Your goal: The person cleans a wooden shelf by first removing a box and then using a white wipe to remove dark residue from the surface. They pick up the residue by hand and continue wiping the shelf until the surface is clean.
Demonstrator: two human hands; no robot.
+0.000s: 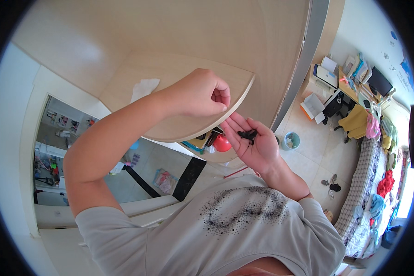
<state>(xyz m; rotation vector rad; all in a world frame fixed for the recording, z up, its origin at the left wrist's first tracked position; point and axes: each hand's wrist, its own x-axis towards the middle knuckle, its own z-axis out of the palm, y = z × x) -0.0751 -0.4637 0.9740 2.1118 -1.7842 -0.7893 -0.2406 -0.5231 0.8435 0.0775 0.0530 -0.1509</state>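
My left hand (207,93) is above a pale wooden shelf (179,124) with a rounded front edge. Its fingers are curled and its thumb points toward that edge; whether anything lies between the fingertips is hidden. A white tissue or cloth (145,88) rests on the shelf, beyond my left forearm. Palm up, just outside and below the shelf's edge, my right hand (257,146) carries several small black objects (249,135), perhaps clips or hooks, on its palm and fingers. Below the shelf, a red round object (222,143) is partly covered by my right fingers.
A lower shelf (224,159) holds assorted items. To the right stand a waste bin (291,140), an open carton (312,107), a printer (326,76), a desk chair with a yellow cover (354,120) and a bed with clothes. Shoes (334,187) lie on the floor. At left is a doorway or mirror.
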